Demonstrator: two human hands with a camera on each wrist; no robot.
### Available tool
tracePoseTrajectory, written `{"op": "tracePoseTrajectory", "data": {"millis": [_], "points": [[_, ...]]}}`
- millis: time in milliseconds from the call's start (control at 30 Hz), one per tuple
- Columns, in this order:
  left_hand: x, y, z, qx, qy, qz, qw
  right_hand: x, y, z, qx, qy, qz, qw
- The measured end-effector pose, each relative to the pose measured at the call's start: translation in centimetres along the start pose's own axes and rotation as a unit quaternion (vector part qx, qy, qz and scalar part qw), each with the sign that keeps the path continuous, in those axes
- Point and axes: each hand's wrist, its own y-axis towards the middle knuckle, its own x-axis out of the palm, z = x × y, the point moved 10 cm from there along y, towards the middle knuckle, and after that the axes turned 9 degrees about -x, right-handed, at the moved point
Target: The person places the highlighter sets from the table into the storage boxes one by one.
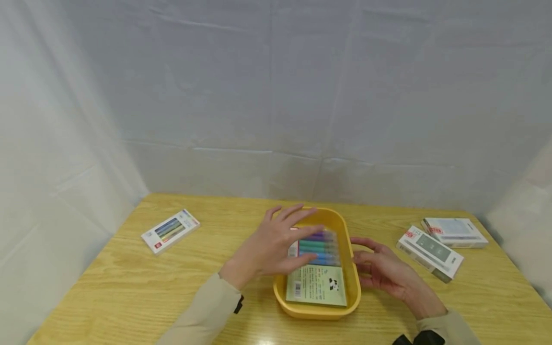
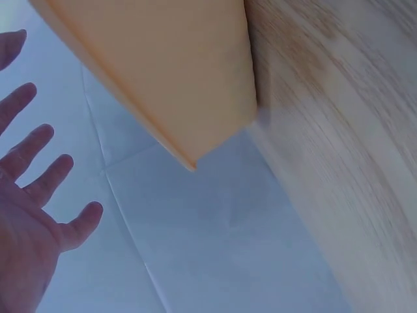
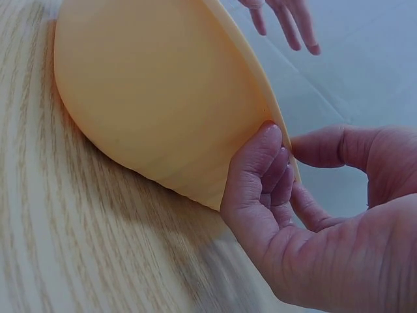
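A yellow plastic basket [image 1: 316, 314] stands on the table. Inside it lie a pack of purple, green and blue pens [image 1: 329, 247] and a pale green panda-printed box [image 1: 319, 286]. Over the basket's left side hovers my left hand [image 1: 276, 244], fingers spread and nothing held, partly covering the pens in the head view. My right hand [image 1: 381, 270] is at the basket's right side. In the right wrist view, that hand [image 3: 313, 215] has its fingers curled at the rim and pinches it with the thumb.
On the left of the wooden table [image 1: 129, 292] lies a white box with a window showing coloured pens [image 1: 170, 231]. Two white-and-grey boxes lie at the right, a nearer box [image 1: 431, 251] and a farther box [image 1: 454, 232]. A pale sheet [image 1: 276, 96] hangs behind the table.
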Motion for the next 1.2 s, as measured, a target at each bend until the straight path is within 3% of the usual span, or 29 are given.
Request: {"op": "tracePoseTrajectory", "data": {"millis": [400,700,1200], "points": [[-1.1,-2.0,-2.3,-0.034,0.026,0.018,0.9989,-0.1,-0.1,0.0,0.004,-0.005,0.006,1.0000],[-2.5,-3.7,-4.6,-0.065,0.013,0.031,0.9973,0.0,-0.1,0.0,0.006,-0.008,0.008,0.9999],[-3.4,-6.0,-7.3,-0.095,0.030,0.031,0.9945,-0.1,-0.1,0.0,0.003,-0.002,0.006,1.0000]]}}
